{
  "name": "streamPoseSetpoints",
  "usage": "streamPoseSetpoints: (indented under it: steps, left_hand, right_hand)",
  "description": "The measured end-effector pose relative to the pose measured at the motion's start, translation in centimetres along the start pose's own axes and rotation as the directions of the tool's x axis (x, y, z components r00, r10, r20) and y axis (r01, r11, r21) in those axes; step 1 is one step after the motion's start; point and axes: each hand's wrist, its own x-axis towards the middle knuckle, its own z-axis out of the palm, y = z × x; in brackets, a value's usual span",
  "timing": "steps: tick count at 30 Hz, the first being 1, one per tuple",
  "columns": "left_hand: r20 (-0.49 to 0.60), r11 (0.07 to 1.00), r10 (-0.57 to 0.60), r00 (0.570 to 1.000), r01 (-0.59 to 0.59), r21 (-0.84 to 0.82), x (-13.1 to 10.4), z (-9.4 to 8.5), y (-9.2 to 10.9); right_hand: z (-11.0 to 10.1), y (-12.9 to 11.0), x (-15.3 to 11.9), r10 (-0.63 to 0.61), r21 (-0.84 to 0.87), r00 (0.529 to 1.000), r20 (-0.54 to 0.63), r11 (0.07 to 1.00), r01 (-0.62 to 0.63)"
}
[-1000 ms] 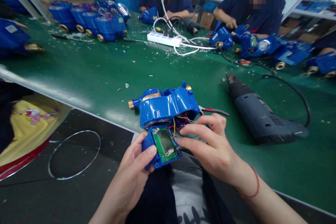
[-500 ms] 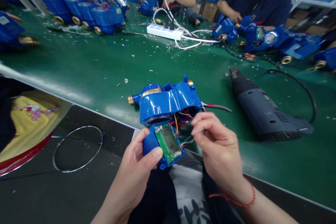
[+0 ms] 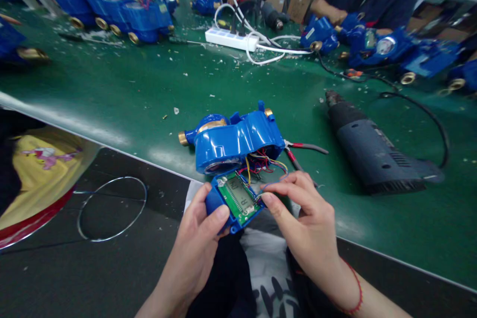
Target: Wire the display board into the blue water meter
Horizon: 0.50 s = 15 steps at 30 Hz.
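In the head view, the left hand point(image 3: 198, 241) is grasping a blue cover point(image 3: 213, 201) holding a circuit board point(image 3: 240, 201), just beside the blue meter point(image 3: 238, 140) lying on the worktop point(image 3: 141, 94); the right hand's point(image 3: 311, 226) fingers are pinching thin wires point(image 3: 258, 195) near the board's edge. Pliers point(image 3: 309, 147) are lying beside the meter.

Left hand point(image 3: 197, 243) half-closed in a grip, thumb point(image 3: 220, 215) laid toward the right hand point(image 3: 309, 223), forefinger point(image 3: 200, 197) bent beyond that thumb, right hand back upward, thumb and forefinger tips close in a pinch, other fingers bent behind.
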Motion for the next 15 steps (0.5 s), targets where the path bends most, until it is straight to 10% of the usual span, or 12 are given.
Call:
streamPoseSetpoints:
  steps: [4, 6, 10, 15]
  left_hand:
    - [0.102, 0.958, 0.077, 0.992, -0.102, 0.269, 0.6, -1.3, -1.3]
    - [0.055, 0.784, 0.306, 0.95, -0.284, 0.552, 0.7, -2.0, -1.2]
    - [0.24, 0.188, 0.77, 0.591, -0.571, 0.799, 0.9, -1.2, 0.6]
    - [0.687, -0.042, 0.499, 0.529, -0.776, 0.629, 2.6, 2.6, 1.9]
  right_hand:
    - [1.1, 1.0, -0.1, 0.028, -0.013, 1.0, 0.001, 1.0, -0.028]
    - [1.3, 1.4, -0.2, 0.018, -0.047, 1.0, 0.014, 0.999, -0.018]
    - [1.4, 2.2, 0.0, -0.075, -0.139, 0.995, 0.068, 0.987, 0.083]
    - [1.4, 2.6, 0.1, -0.211, -0.232, 0.972, 0.105, 0.945, 0.23]
